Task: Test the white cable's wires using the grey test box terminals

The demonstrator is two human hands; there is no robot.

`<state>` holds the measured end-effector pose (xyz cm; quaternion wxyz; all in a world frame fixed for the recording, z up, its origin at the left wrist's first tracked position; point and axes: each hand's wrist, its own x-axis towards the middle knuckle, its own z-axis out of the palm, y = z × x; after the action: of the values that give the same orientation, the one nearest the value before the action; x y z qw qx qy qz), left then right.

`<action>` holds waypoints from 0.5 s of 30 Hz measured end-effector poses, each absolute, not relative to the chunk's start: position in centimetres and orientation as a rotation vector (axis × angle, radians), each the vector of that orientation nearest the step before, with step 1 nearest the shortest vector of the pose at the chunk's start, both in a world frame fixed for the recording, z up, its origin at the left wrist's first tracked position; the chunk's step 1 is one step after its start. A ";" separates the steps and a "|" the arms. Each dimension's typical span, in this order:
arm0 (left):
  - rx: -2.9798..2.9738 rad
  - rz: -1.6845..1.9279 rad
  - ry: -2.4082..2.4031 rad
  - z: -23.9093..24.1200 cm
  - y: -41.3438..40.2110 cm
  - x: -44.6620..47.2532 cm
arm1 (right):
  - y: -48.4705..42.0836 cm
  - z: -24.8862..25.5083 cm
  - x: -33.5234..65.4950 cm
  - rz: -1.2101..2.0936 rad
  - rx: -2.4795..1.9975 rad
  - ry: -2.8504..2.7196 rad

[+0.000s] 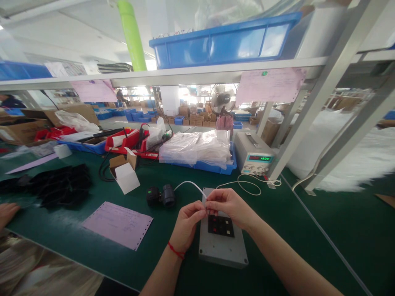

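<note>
Both of my hands meet over the upper end of a grey box (222, 250) that lies flat on the green bench. My right hand (230, 205) pinches the end of a white cable (193, 183). Against it, my left hand (189, 222) is closed in a pinch at the cable's tip; the fine wire ends between the fingers are too small to make out. The cable arcs left to a dark grey valve body (168, 195) with a black actuator (153, 196) bearing a green dot. A black panel (221, 226) with red and white switches or terminals sits on the box.
A bench power supply (253, 154) with a green display stands behind right, its thin lead (247, 187) looping on the bench. Plastic bags (197, 146) fill a blue tray. A pink sheet (119, 224), an opened carton (126, 176) and black material lie left. Another person's hand (8, 213) rests far left.
</note>
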<state>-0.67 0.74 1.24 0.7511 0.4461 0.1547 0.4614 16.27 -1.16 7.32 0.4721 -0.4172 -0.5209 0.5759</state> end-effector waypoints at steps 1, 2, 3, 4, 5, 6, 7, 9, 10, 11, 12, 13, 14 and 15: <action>0.975 1.015 0.330 1.2 0.7 -0.7 | -1.2 7.4 16.3 1.406 -1.037 -1.282; 0.976 1.017 0.323 1.2 0.7 -0.7 | -1.3 7.5 16.2 1.398 -1.051 -1.289; 0.980 1.008 0.319 1.2 0.7 -0.7 | -1.3 7.7 16.2 1.388 -1.061 -1.294; 0.980 0.993 0.321 1.3 0.7 -0.7 | -1.4 7.8 16.2 1.376 -1.067 -1.301; 0.979 0.977 0.331 1.4 0.7 -0.8 | -1.5 8.0 16.2 1.365 -1.071 -1.308; 0.977 0.967 0.344 1.5 0.6 -0.8 | -1.5 8.1 16.2 1.356 -1.071 -1.313; 0.976 0.964 0.355 1.6 0.6 -0.8 | -1.5 8.2 16.3 1.351 -1.072 -1.319; 0.978 0.977 0.361 1.8 0.5 -0.8 | -1.6 8.4 16.3 1.347 -1.075 -1.329; 0.988 0.980 0.359 1.9 0.5 -0.8 | -1.6 8.4 16.3 1.350 -1.076 -1.331; 1.001 0.977 0.355 2.0 0.5 -0.8 | -1.5 8.4 16.3 1.357 -1.077 -1.327; 1.012 0.973 0.353 2.1 0.5 -0.8 | -1.5 8.3 16.4 1.368 -1.077 -1.320; 1.021 0.967 0.353 2.1 0.5 -0.8 | -1.5 8.2 16.4 1.381 -1.075 -1.305; 1.024 0.966 0.353 2.0 0.5 -0.8 | -1.4 8.1 16.5 1.392 -1.072 -1.285; 1.024 0.971 0.356 1.9 0.4 -0.8 | -1.3 8.0 16.5 1.400 -1.069 -1.265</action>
<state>-0.78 0.45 1.95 0.7466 0.4682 0.1625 0.4439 16.53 -1.35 7.99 0.4674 -0.4359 -0.5158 0.5705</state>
